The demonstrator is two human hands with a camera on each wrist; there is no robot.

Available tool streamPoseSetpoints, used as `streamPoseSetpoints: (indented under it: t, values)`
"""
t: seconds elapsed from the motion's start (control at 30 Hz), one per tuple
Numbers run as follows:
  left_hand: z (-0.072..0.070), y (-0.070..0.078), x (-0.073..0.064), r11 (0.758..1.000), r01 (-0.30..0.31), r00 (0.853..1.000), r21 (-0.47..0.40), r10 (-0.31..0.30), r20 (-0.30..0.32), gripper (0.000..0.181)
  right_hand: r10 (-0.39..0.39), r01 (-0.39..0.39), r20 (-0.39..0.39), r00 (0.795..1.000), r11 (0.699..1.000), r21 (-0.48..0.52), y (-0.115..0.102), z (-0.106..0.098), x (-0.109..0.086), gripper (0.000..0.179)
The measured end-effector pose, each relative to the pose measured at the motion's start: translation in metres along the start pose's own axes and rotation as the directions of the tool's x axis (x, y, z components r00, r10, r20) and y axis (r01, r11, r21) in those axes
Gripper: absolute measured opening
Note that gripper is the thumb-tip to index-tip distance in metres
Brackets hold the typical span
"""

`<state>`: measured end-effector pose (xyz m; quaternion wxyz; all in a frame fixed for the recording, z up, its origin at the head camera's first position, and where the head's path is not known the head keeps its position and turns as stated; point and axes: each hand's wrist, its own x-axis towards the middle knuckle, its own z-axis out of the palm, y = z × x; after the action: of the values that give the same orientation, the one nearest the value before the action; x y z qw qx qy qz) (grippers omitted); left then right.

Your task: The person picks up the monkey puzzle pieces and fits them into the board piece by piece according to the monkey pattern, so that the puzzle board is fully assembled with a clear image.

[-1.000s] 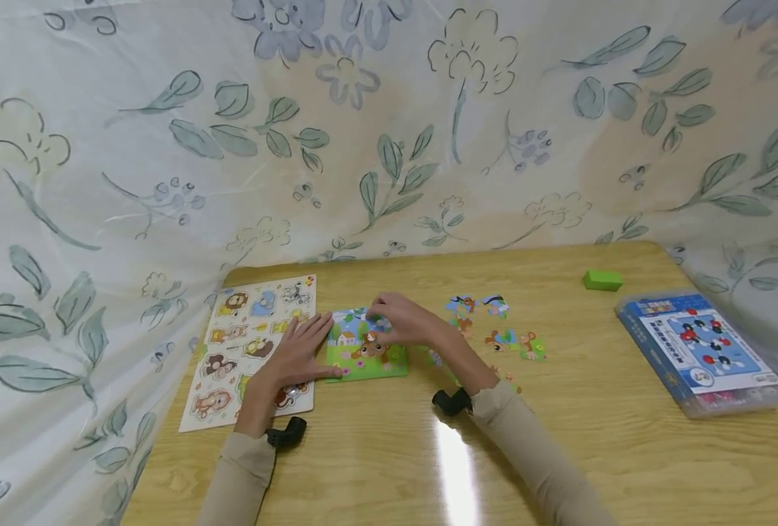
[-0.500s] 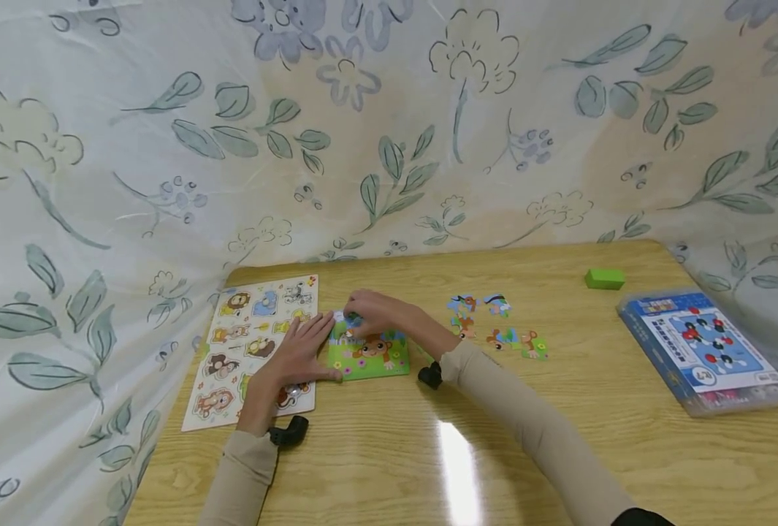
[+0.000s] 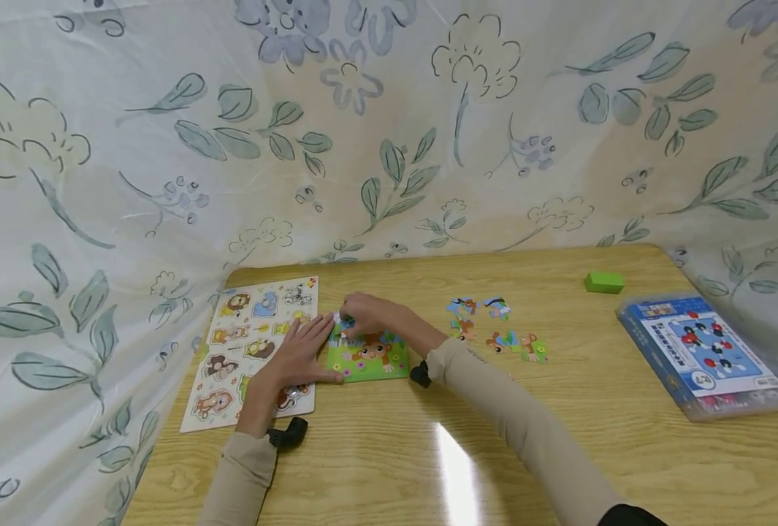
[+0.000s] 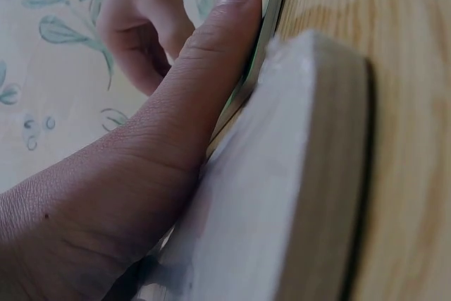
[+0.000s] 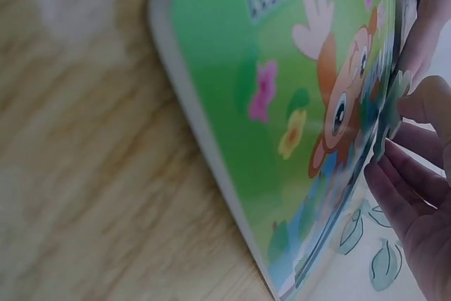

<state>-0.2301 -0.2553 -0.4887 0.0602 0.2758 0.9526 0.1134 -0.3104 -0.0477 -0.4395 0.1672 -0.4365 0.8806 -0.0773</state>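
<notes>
A monkey jigsaw board (image 3: pixel 369 371) with a green lower part lies on the wooden table. At its left edge, my left hand (image 3: pixel 294 358) rests with fingers spread, partly over a white animal puzzle board (image 3: pixel 216 421). The left thumb (image 4: pixel 211 47) lies along the jigsaw board's edge in the left wrist view. My right hand (image 3: pixel 370 314) is over the board's upper left part, hiding some of the picture. Between thumb and fingertips it pinches a jigsaw piece (image 5: pixel 391 114), which is held tilted right at the board's surface.
Several loose jigsaw pieces (image 3: pixel 497 307) lie to the right of the board. Farther right are a green block (image 3: pixel 604 283) and a blue boxed molecule-model set (image 3: pixel 700 351). A floral cloth (image 3: pixel 389 183) hangs behind the table.
My right hand has moved left across the jigsaw board to its upper left corner, uncovering the monkey's face. My left hand has stayed in place.
</notes>
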Motion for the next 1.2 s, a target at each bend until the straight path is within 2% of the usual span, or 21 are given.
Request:
streamPoseSetpoints:
  t: [0.7, 0.93, 1.2]
  values:
    - [0.0029, 0.0015, -0.0006, 1.000, -0.004, 1.000, 0.016, 0.004, -0.024, 0.116, -0.015, 0.015, -0.017, 1.000, 1.000, -0.012, 0.0029, 0.0032, 0.0009, 0.036]
    - [0.0052, 0.0038, -0.0036, 1.000, 0.003, 1.000, 0.003, -0.003, -0.021, 0.116, -0.061, 0.059, -0.029, 0.998, 0.996, -0.073, 0.0031, 0.0075, 0.0012, 0.031]
    - [0.0081, 0.0060, -0.0053, 1.000, 0.018, 1.000, -0.007, -0.018, -0.018, 0.116, -0.051, 0.044, -0.044, 0.998, 0.989, -0.142, 0.0003, 0.0075, -0.0050, 0.028]
